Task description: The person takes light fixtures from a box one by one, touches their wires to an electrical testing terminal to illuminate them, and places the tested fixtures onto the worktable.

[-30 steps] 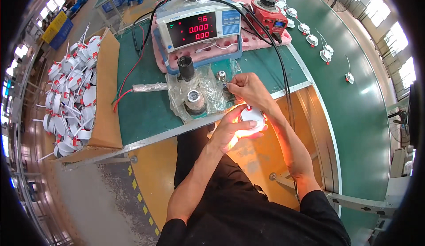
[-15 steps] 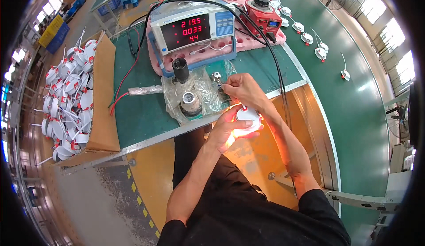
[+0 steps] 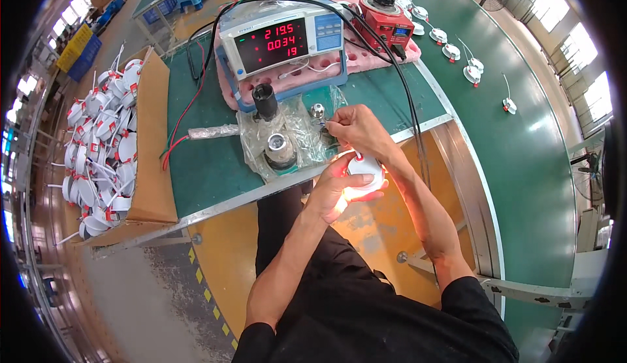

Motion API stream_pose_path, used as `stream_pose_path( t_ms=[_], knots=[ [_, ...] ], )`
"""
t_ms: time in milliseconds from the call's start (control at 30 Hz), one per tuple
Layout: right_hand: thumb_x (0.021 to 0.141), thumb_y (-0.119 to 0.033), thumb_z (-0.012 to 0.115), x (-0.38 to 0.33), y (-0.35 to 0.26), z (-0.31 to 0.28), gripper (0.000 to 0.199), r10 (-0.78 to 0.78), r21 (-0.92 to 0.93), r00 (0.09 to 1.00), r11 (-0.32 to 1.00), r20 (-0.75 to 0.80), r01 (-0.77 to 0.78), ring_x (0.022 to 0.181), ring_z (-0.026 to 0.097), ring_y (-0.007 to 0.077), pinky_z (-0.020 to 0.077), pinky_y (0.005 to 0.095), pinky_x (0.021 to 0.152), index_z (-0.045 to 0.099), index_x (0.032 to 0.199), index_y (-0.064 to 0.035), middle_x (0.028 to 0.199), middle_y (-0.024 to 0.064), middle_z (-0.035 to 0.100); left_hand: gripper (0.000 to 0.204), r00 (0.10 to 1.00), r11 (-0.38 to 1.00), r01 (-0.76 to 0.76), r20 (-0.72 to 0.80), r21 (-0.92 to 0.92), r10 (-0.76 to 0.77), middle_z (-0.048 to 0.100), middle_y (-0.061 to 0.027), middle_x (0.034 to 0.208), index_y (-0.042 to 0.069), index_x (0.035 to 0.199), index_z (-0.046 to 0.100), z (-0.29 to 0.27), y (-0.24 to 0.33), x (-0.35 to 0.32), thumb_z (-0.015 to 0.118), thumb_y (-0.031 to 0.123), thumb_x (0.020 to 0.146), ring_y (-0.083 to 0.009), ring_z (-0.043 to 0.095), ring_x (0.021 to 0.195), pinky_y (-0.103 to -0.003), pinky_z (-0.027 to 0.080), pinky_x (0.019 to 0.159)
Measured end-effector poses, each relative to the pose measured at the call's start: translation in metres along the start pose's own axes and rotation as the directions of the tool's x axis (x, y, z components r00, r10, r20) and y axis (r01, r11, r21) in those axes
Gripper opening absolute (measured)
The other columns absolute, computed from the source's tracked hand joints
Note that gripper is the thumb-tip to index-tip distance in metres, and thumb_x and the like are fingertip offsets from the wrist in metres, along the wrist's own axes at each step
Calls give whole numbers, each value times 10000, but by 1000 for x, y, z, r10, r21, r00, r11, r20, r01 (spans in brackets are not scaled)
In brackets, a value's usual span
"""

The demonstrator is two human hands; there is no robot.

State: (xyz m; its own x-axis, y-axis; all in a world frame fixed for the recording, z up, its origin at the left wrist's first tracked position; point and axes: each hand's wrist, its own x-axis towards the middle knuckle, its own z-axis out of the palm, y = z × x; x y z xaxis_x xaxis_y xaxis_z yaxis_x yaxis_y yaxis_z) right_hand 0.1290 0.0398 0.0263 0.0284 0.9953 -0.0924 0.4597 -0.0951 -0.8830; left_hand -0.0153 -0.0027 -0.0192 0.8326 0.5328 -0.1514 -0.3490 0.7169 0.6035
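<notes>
A round white LED downlight [image 3: 367, 170] is gripped in my left hand [image 3: 329, 192], thumb on its white back. It is lit, and its orange-white glow spills out below my fingers. From its red-collared outlet a short white cord runs up under my right hand [image 3: 360, 130]. The right fingers are pinched on the cord's end, beside a small silver knob fitting [image 3: 317, 110] on the plastic-wrapped test board [image 3: 297, 128]; the cord's tip is hidden by the fingertips. A black upright socket [image 3: 264, 100] and a silver-rimmed socket [image 3: 279, 146] stand to the left.
Behind the board is a power meter [image 3: 281, 43] with red digits, on pink foam [image 3: 356, 69] next to a red box [image 3: 385, 27]. Black cables arch over it. A carton [image 3: 153, 154] of downlights stands left; several lie on the green conveyor [image 3: 529, 187] at right.
The red digits on the meter have changed in the lower lines. The view has shifted slightly; both hands keep nearly the same hold, and the downlight stays lit.
</notes>
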Motion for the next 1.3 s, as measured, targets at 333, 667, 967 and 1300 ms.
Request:
stream_pose_path(
  t_ms=[333, 667, 967, 1300],
  knots=[
    [879, -190, 643, 1, 2, 3, 252, -10, 3, 1000, 1000, 2, 10, 517, 504, 81, 381, 272, 489, 640, 736, 18, 562, 14, 559, 493, 1000, 1000, -6, 3, -28, 7, 621, -112, 1192, 73, 1292, 523, -2, 0, -1, 719, 122, 842, -298, 650, 1101, -430, 566, 901],
    [880, -196, 644, 1, 1, 2, 266, 4, -1, 1000, 1000, 4, -4, 524, 511, 87, 390, 274, 498, 632, 734, 26, 567, 17, 561, 513, 1000, 1000, -2, -3, -13, 2, 621, -116, 1190, 75, 1306, 503, 1, 3, -3, 723, 113, 844, -308, 658, 1096, -428, 569, 901],
    [876, -195, 643, 1, 0, 2, 268, 3, -19, 1000, 1000, -6, -3, 519, 505, 86, 386, 275, 498, 628, 721, 23, 559, 19, 559, 512, 1000, 1000, 10, -15, -21, -11, 627, -107, 1188, 79, 1311, 507, 1, 1, -2, 720, 112, 846, -295, 660, 1088, -419, 564, 904],
    [880, -183, 632, 1, 3, 4, 267, -6, 3, 1000, 1000, 0, 6, 514, 494, 78, 374, 270, 487, 623, 704, 18, 555, 16, 556, 489, 1000, 1000, 16, -24, -13, -17, 628, -109, 1197, 78, 1311, 511, -2, -4, -2, 701, 104, 862, -307, 651, 1116, -423, 556, 912]
  ],
)
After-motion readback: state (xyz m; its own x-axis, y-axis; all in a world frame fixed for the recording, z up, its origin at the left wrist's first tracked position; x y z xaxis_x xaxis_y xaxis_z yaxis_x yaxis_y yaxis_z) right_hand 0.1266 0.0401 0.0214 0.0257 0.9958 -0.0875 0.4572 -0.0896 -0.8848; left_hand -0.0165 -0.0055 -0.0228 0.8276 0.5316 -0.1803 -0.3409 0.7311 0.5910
